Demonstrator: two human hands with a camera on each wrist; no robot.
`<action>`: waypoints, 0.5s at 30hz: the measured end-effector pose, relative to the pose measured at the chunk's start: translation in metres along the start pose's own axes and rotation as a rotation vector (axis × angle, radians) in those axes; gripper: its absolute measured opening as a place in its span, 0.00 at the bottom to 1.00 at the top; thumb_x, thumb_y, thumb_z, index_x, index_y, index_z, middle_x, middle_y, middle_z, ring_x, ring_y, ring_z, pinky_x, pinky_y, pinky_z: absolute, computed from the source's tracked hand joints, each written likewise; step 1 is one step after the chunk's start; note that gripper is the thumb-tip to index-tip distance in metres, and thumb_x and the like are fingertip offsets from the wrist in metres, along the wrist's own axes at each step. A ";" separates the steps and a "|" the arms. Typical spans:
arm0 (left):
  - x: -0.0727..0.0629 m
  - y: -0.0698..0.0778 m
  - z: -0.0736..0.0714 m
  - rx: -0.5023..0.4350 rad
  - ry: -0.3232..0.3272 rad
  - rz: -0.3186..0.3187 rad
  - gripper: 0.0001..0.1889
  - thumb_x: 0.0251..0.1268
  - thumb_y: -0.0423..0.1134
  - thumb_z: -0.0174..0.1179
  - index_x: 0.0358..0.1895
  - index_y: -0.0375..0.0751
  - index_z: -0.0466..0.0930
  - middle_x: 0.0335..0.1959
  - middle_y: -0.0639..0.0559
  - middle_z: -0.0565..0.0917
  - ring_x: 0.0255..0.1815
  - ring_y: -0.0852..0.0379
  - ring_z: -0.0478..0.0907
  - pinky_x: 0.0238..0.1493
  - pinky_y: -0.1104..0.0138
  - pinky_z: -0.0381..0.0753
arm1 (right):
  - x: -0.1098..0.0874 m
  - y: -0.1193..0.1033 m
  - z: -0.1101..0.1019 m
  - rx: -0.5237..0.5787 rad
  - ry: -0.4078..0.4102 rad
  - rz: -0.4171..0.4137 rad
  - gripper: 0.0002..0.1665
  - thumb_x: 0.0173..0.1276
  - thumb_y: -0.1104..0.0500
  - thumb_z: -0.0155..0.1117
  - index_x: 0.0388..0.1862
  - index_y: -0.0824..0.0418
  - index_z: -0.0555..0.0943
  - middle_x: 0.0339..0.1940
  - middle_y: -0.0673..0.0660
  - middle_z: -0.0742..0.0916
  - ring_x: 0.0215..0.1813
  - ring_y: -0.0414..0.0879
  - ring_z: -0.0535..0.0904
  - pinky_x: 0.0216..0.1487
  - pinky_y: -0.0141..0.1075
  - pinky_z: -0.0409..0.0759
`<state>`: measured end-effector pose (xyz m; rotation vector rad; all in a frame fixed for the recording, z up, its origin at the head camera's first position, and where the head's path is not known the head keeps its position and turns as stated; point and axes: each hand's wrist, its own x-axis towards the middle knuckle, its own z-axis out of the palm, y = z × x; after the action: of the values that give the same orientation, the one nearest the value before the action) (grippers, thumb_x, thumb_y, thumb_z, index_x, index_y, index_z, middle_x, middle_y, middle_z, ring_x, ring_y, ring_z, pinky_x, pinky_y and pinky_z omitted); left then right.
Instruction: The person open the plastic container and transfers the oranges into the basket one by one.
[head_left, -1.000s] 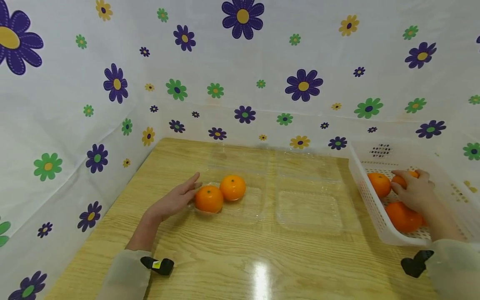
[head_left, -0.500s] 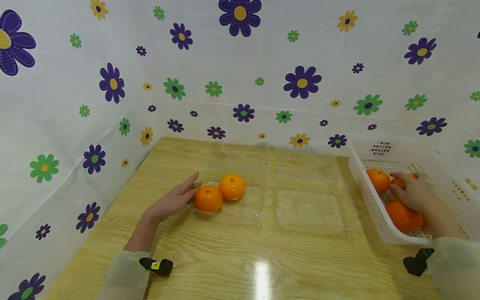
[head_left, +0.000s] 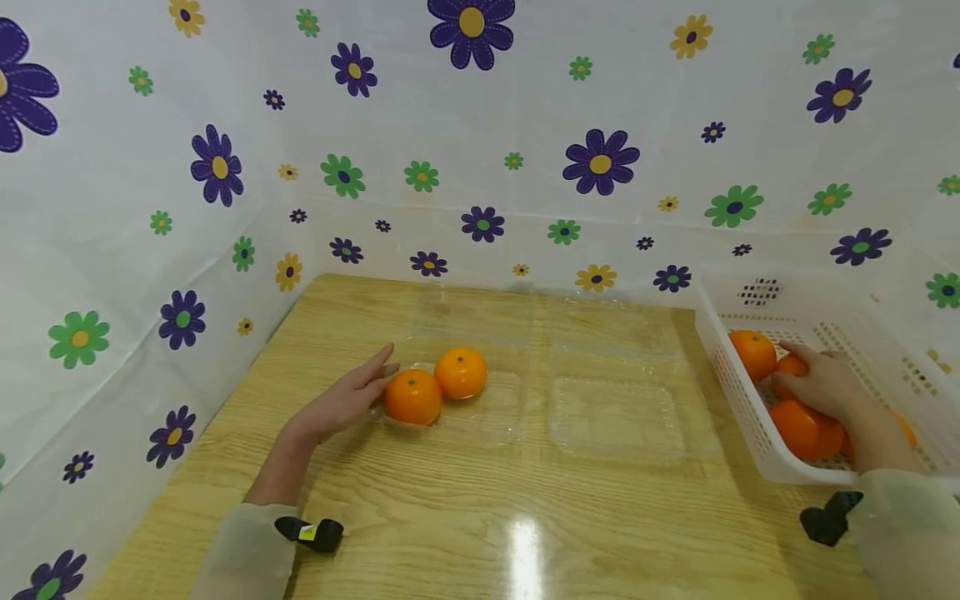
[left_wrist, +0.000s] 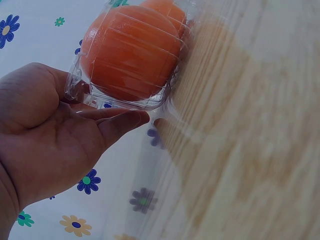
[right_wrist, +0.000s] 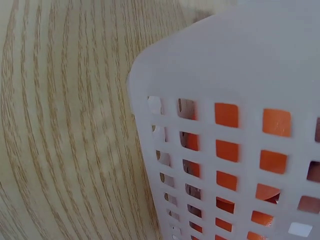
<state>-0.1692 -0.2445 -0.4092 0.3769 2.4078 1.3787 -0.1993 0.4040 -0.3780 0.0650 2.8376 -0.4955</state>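
Two mandarins, a nearer one (head_left: 412, 397) and a farther one (head_left: 461, 372), sit in the left half of a clear plastic clamshell box (head_left: 498, 408) with its lid raised behind. My left hand (head_left: 341, 404) rests its fairly straight fingers against the box's left side; the left wrist view shows the fingertips (left_wrist: 135, 118) touching the plastic wall. Over at the right, my right hand (head_left: 828, 387) reaches into a white basket (head_left: 750, 429) and grips a mandarin (head_left: 789, 375) between thumb and fingers. The basket wall (right_wrist: 225, 60) hides that hand in the right wrist view.
A second clear clamshell box (head_left: 615, 417) stands open between the first box and the basket. Several more mandarins (head_left: 802, 429) lie in the basket. Flower-printed white cloth (head_left: 450, 100) walls off the wooden table (head_left: 420, 517) at the back and left.
My right hand has shifted slightly left in the basket, with the mandarin at its fingers. Another mandarin now shows right of that wrist. My left hand stays at the box; the whole view drifts slightly.
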 end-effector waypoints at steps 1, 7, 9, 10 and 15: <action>0.000 0.000 0.000 -0.003 -0.002 0.003 0.30 0.83 0.34 0.34 0.81 0.39 0.36 0.77 0.29 0.55 0.78 0.33 0.50 0.72 0.42 0.55 | 0.000 0.000 0.000 0.004 0.000 0.004 0.45 0.74 0.45 0.50 0.76 0.73 0.50 0.60 0.91 0.57 0.57 0.82 0.56 0.54 0.71 0.66; 0.001 -0.002 0.000 -0.006 -0.004 0.002 0.30 0.83 0.35 0.34 0.81 0.40 0.36 0.77 0.30 0.54 0.78 0.33 0.49 0.72 0.41 0.55 | -0.002 0.001 -0.001 0.022 -0.009 -0.001 0.49 0.73 0.45 0.50 0.77 0.73 0.43 0.64 0.92 0.53 0.59 0.85 0.56 0.57 0.73 0.63; 0.001 -0.002 0.000 -0.004 -0.004 0.003 0.30 0.83 0.35 0.35 0.81 0.40 0.36 0.77 0.30 0.54 0.78 0.33 0.49 0.72 0.41 0.54 | -0.002 0.000 -0.002 0.021 -0.011 -0.012 0.49 0.73 0.45 0.50 0.77 0.74 0.43 0.65 0.91 0.53 0.61 0.86 0.54 0.59 0.74 0.62; 0.001 -0.002 0.000 -0.006 -0.004 0.003 0.30 0.83 0.35 0.35 0.81 0.40 0.36 0.77 0.30 0.54 0.78 0.33 0.49 0.72 0.41 0.54 | -0.002 0.000 -0.003 0.024 -0.013 -0.016 0.49 0.73 0.45 0.50 0.77 0.74 0.43 0.65 0.91 0.53 0.62 0.86 0.53 0.59 0.74 0.61; 0.001 -0.001 0.000 -0.012 -0.004 0.000 0.30 0.83 0.35 0.34 0.81 0.39 0.35 0.77 0.30 0.54 0.77 0.34 0.50 0.72 0.42 0.55 | -0.004 -0.001 -0.006 0.057 -0.043 0.001 0.51 0.73 0.45 0.51 0.78 0.72 0.40 0.68 0.90 0.49 0.63 0.86 0.52 0.60 0.76 0.58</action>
<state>-0.1702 -0.2446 -0.4105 0.3756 2.3950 1.3909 -0.1965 0.4047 -0.3713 0.0655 2.7811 -0.5702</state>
